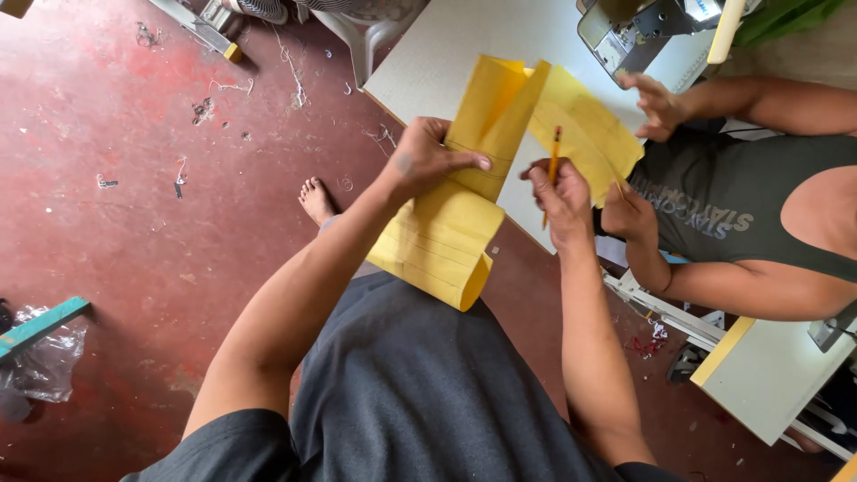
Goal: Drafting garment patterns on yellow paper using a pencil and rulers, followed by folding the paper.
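Note:
A long strip of yellow fabric (446,236) with stitched lines runs from my lap up toward the white table (446,45). My left hand (428,159) grips it near its middle fold, thumb across the front. My right hand (558,192) holds a pencil (553,165) upright and pinches the fabric's right flap (585,125). A second person in a grey sleeveless shirt sits at the right; one of their hands (656,103) is by the flap's far edge, the other (625,210) touches its lower corner.
A sewing machine (643,27) stands on the white table at the top right. The red floor (134,223) carries thread scraps, my bare foot (317,201), a plastic bag (45,357) and a teal bar at the left. A second white tabletop (768,375) is at the lower right.

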